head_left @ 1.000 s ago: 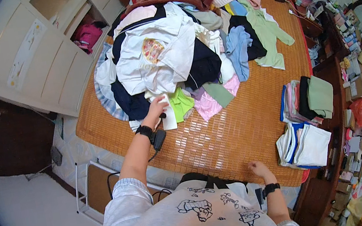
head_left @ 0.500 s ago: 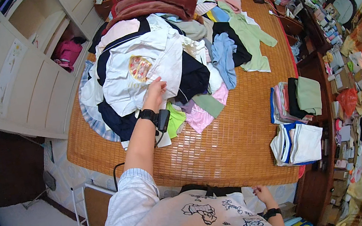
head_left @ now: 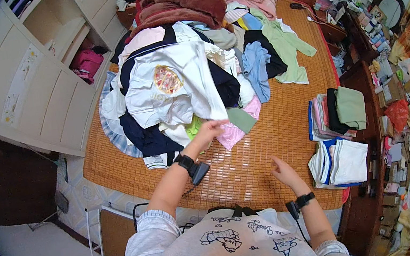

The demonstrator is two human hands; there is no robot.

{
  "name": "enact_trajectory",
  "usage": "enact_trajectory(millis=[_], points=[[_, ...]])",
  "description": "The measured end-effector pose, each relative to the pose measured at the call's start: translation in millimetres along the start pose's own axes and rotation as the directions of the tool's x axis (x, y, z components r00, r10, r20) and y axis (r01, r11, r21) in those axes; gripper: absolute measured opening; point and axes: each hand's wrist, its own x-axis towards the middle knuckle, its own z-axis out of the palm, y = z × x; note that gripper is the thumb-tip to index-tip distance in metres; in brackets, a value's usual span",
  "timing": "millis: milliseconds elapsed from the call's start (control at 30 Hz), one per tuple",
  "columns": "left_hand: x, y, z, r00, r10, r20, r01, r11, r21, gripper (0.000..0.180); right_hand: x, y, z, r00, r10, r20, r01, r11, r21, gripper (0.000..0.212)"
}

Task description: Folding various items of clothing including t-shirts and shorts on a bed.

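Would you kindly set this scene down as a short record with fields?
Surface: woven mat on a bed
Left hand: at the near edge of the heap of unfolded clothes, by a pink garment; grip unclear
Right hand: open above the mat, holding nothing
Folded stacks: on the right

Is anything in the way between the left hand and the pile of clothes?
Nothing visible is. The left hand is already at the near edge of the clothes pile, its fingers right by a white shirt and a pink garment. The right hand hovers apart over the bamboo mat.
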Motion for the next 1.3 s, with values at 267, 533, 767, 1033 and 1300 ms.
enact_trajectory(millis=[267, 533, 767, 1033, 1300], points=[[-88, -10, 98, 0.911, -0.132, 0.392, -0.005, 0.944, 0.33, 0.024, 33, -78, 16, 0.836, -0.546, -0.061, 0.526, 0.827, -0.2, 0.06], [-151, -32, 132, 0.856, -0.184, 0.484, 0.071, 0.968, 0.241, 0.018, -12, -21, 60, 0.728, -0.463, 0.506, 0.372, 0.886, 0.276, 0.026], [-167, -19, 197, 0.987, -0.038, 0.157, 0.009, 0.984, 0.177, 0.038, -57, -20, 31, 0.823, -0.363, 0.437, 0.232, 0.917, 0.325, 0.016], [-133, 26, 264, 0.947, 0.263, 0.185, -0.321, 0.747, 0.582, 0.022, -99, -26, -20, 0.89, -0.451, -0.068, 0.439, 0.804, 0.401, 0.021], [-118, 75, 317, 0.831, 0.509, 0.224, -0.553, 0.715, 0.429, 0.009, -136, -29, -67, 0.833, -0.446, -0.329, 0.538, 0.79, 0.293, 0.033]])
